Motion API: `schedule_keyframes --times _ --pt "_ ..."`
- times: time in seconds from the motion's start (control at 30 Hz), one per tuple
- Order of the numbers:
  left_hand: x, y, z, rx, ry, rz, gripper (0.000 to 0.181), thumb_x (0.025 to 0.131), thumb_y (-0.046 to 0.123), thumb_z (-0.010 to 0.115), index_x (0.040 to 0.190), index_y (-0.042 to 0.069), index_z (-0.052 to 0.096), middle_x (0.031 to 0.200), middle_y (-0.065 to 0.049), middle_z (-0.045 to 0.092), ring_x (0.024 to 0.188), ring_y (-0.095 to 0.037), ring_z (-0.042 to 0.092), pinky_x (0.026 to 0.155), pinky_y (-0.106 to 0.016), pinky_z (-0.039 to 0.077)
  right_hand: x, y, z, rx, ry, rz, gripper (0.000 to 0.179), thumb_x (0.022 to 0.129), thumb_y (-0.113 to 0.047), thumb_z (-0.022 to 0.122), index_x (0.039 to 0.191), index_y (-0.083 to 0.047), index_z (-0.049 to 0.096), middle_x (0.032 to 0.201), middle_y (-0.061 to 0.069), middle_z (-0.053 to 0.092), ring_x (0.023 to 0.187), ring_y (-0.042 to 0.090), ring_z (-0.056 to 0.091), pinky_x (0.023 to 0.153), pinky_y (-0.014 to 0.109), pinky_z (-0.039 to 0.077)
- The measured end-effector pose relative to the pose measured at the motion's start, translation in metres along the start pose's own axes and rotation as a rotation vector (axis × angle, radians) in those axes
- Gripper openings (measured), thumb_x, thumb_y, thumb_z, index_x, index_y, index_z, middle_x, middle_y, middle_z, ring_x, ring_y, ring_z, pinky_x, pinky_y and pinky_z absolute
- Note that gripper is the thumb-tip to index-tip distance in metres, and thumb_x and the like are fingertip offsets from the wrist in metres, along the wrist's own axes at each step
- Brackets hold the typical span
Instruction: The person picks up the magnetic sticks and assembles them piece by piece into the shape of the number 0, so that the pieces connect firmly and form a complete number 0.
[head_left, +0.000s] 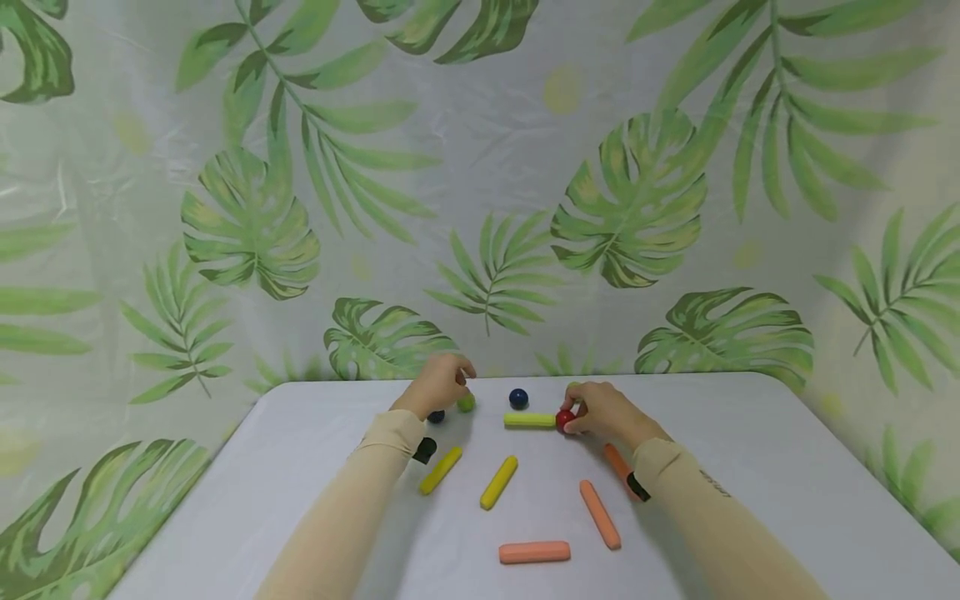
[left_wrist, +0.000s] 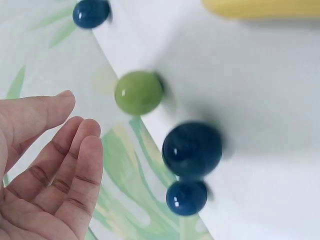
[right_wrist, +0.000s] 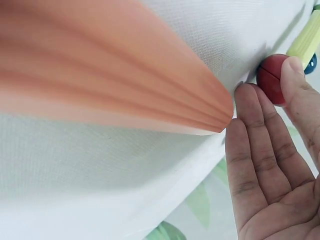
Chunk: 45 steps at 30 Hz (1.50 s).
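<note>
My right hand pinches a red ball between thumb and fingers, at the right end of a pale yellow-green stick. A thin seam runs across the ball in the right wrist view. My left hand is at the back of the table with fingers loosely bent and nothing in them. Beside it sits a green ball, apart from the fingertips. Two dark blue balls, a larger one and a smaller one, lie near it; the left arm partly hides them in the head view.
Another blue ball lies between the hands. A green ball peeks out behind my right hand. Two yellow sticks lie mid-table. Three orange ridged sticks lie nearer, one partly under the right wrist. A leaf-patterned curtain hangs behind.
</note>
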<state>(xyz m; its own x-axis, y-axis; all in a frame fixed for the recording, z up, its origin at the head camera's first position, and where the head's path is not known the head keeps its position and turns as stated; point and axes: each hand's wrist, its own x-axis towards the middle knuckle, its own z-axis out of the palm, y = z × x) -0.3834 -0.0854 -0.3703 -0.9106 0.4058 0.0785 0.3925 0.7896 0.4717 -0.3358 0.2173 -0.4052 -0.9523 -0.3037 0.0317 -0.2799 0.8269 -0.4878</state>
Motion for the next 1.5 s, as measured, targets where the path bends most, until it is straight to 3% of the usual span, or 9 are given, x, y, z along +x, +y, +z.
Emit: schedule_keyframes --times 0.27,0.43,0.47,0.63,0.7,0.87,1.07,1.5 --pt "0.000 -0.011 -0.008 0.012 0.019 -0.068 0.028 0.098 0.001 0.075 0.126 0.004 0.074 0.119 -0.019 0.073 0.109 -0.031 0.069 0.093 -0.045 0.060 -0.001 -0.001 0.003 0.014 0.001 0.017 0.018 0.091 -0.013 0.087 0.104 -0.010 0.074 0.090 0.006 0.075 0.079 0.017 0.064 0.068 0.030 0.052" --pt "0.001 -0.014 -0.004 0.050 0.014 -0.050 0.026 0.096 0.002 0.078 0.122 0.004 0.076 0.115 -0.017 0.074 0.107 -0.030 0.070 0.094 -0.044 0.060 0.000 -0.001 0.005 0.016 -0.011 0.050 0.018 0.092 -0.014 0.086 0.103 -0.011 0.073 0.089 0.005 0.074 0.078 0.016 0.064 0.069 0.029 0.050" --pt "0.005 -0.021 0.000 0.060 0.020 -0.026 0.026 0.096 0.004 0.079 0.122 0.004 0.076 0.113 -0.017 0.074 0.105 -0.029 0.070 0.092 -0.042 0.060 0.000 -0.001 0.005 0.015 -0.013 0.051 0.018 0.092 -0.015 0.086 0.103 -0.011 0.073 0.088 0.005 0.074 0.078 0.016 0.063 0.069 0.028 0.050" --pt "0.007 -0.026 0.006 0.039 -0.015 -0.046 0.031 0.095 0.006 0.080 0.126 0.004 0.075 0.118 -0.021 0.074 0.104 -0.030 0.069 0.089 -0.042 0.060 0.000 0.000 0.006 0.021 -0.018 0.052 0.019 0.092 -0.015 0.086 0.104 -0.011 0.072 0.087 0.005 0.074 0.075 0.016 0.062 0.067 0.029 0.049" --pt "0.004 -0.020 0.006 0.016 -0.036 -0.084 0.034 0.096 0.005 0.079 0.129 0.003 0.074 0.125 -0.024 0.072 0.109 -0.032 0.069 0.094 -0.045 0.059 0.000 0.000 0.006 0.025 -0.018 0.061 0.019 0.092 -0.015 0.086 0.104 -0.011 0.072 0.086 0.004 0.073 0.074 0.016 0.061 0.067 0.029 0.049" --pt "0.007 -0.021 0.012 0.016 -0.043 -0.091 0.036 0.095 0.008 0.081 0.131 0.004 0.074 0.131 -0.023 0.071 0.114 -0.033 0.068 0.096 -0.046 0.058 0.000 0.001 0.006 0.024 -0.018 0.079 0.018 0.093 -0.015 0.085 0.103 -0.013 0.072 0.085 0.003 0.072 0.074 0.016 0.061 0.067 0.028 0.050" --pt "0.007 -0.022 0.016 0.046 -0.034 -0.092 0.037 0.095 0.013 0.083 0.130 0.005 0.075 0.132 -0.018 0.071 0.105 -0.028 0.070 0.091 -0.043 0.059 0.002 0.002 0.005 0.018 -0.022 0.068 0.018 0.093 -0.016 0.085 0.104 -0.013 0.071 0.087 0.003 0.073 0.075 0.015 0.062 0.067 0.029 0.051" --pt "0.014 -0.020 0.024 0.054 -0.023 -0.093 0.027 0.093 0.013 0.086 0.119 0.007 0.080 0.120 -0.012 0.076 0.102 -0.025 0.072 0.089 -0.039 0.061 0.003 0.004 0.002 0.014 -0.019 0.066 0.018 0.093 -0.016 0.086 0.103 -0.013 0.071 0.086 0.003 0.072 0.075 0.015 0.061 0.067 0.027 0.049"
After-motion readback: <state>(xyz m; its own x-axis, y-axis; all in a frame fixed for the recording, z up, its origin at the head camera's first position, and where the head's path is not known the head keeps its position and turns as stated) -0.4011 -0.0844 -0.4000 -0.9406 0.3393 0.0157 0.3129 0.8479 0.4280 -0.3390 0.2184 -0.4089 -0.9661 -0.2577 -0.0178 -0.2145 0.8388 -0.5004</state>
